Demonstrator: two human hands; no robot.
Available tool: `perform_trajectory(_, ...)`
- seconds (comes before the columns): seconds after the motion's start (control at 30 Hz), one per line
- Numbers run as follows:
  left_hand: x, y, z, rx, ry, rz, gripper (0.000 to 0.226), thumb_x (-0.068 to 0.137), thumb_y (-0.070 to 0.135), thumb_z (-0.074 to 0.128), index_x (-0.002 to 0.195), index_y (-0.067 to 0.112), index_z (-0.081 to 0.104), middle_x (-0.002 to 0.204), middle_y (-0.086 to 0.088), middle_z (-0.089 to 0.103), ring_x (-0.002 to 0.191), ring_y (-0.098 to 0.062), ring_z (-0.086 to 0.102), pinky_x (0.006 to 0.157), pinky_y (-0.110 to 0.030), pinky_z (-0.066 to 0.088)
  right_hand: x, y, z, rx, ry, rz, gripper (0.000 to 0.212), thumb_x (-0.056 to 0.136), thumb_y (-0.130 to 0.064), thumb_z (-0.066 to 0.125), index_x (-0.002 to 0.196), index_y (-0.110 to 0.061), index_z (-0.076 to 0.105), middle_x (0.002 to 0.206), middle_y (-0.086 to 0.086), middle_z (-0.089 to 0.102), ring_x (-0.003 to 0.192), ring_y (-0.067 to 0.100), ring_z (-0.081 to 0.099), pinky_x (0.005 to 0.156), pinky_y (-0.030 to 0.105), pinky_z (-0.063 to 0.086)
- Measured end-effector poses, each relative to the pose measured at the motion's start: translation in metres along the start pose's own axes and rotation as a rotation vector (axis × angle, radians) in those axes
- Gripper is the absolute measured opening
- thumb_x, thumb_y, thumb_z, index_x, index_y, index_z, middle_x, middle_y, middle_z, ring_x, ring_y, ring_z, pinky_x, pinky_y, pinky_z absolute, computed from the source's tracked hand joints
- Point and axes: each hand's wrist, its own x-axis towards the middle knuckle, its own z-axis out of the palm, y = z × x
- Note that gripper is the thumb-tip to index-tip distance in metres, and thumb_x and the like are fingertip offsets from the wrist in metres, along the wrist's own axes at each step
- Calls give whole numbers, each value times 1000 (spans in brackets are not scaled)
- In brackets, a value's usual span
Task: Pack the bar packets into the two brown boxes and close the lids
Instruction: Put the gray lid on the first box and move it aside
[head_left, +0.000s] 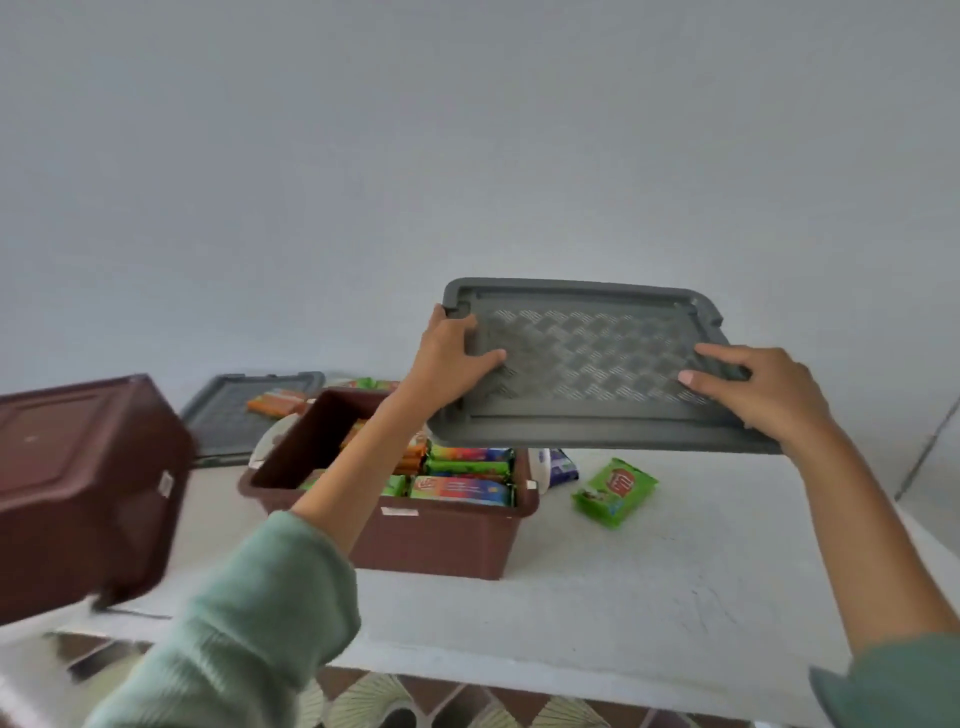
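Note:
I hold a grey patterned lid (592, 364) in the air above the right side of an open brown box (441, 540). My left hand (452, 358) grips the lid's left edge and my right hand (763, 395) grips its right edge. Several bar packets (457, 483) lie packed inside the box. A second brown box (78, 488) sits tilted at the left edge, blurred. One green packet (615, 491) lies loose on the white table (649, 597) to the right of the open box. Orange packets (272, 401) rest on a second grey lid (228, 415) behind.
A dark blue packet (563, 465) and a white object (540, 465) peek out under the held lid, behind the box. A plain wall rises behind the table. Patterned floor tiles (415, 701) show below the table's front edge.

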Motion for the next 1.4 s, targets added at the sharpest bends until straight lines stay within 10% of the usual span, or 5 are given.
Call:
perform_trajectory(0.23,-26,-109,-94,117,-63,-218,61,85,30,64,136,4,43,132,-14,47,124,-28,44,102,-32,33,-32,-95,110,-4,-177,-47,51,83,-44,62,131,-29,51,141,5,48,129,28,43,97,36,39)
perform_trajectory(0.67,-34,-174,-70,28,-261,-258,41,93,20,53,128,-1,50,125,-14,52,124,-29,45,70,-16,26,-55,-82,186,-170,-279,100,66,85,-50,56,140,-19,39,147,7,37,132,28,39,106,45,36)
perform_trajectory(0.87,-25,-188,-62,200,-328,-259,57,95,31,46,143,4,29,153,-21,13,143,-30,11,113,-35,18,-51,-79,199,-289,-258,60,60,89,-51,48,139,-20,39,152,9,24,141,27,21,107,55,29)
perform_trajectory(1.2,-28,-202,-49,557,-29,-274,41,98,29,33,138,31,38,155,-10,13,143,-31,2,111,-57,6,-33,-56,190,47,-351,135,48,97,-31,42,144,-29,31,152,11,26,140,31,25,112,43,28)
perform_trajectory(1.4,-25,-201,-60,-55,-152,-505,48,100,17,30,145,29,23,148,-15,33,131,-34,35,106,-38,30,-24,-52,188,282,-310,254,52,94,-13,50,143,-22,35,146,9,40,134,28,38,111,35,28)
